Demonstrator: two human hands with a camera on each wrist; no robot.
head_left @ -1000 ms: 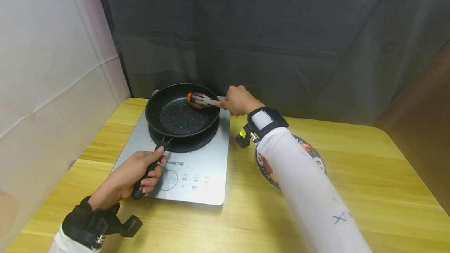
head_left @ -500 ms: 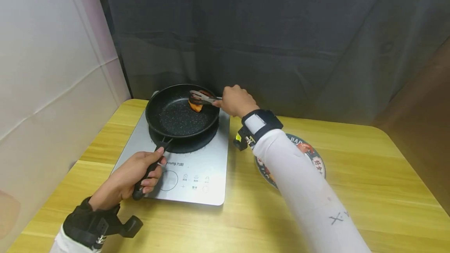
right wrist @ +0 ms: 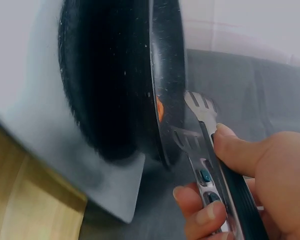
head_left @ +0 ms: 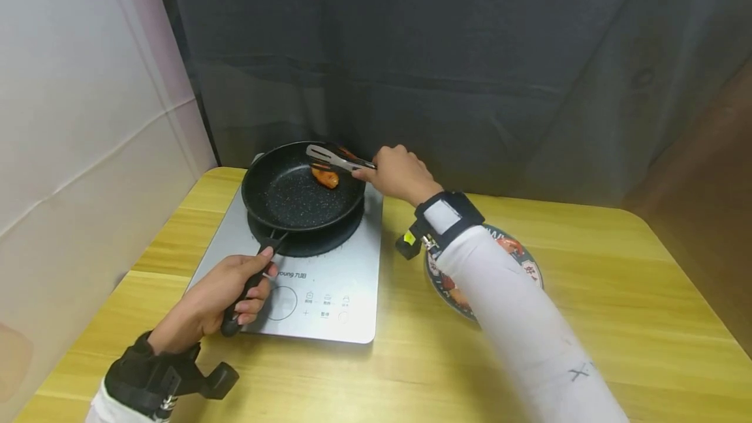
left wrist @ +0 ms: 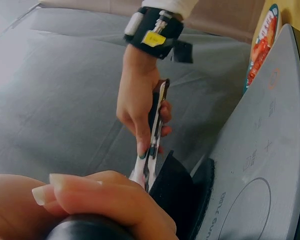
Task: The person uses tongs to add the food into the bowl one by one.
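Observation:
My left hand grips the black handle of a speckled frying pan. In my right hand is a pair of metal tongs, held over the pan's far right side. The tong tips stand apart in the right wrist view, with nothing between them. An orange-brown piece of food, perhaps a chicken wing, lies in the pan just below the tongs. A reddish piece shows behind them, partly hidden.
The pan sits on a silver induction cooktop. To its right a dark patterned plate with reddish food is partly covered by my right sleeve. A grey cloth hangs behind the wooden table, and a white panel stands at left.
The tongs have spread and come off the orange-brown piece, which now lies loose nearer the pan's middle. My right hand shifted slightly; my left hand stayed on the handle.

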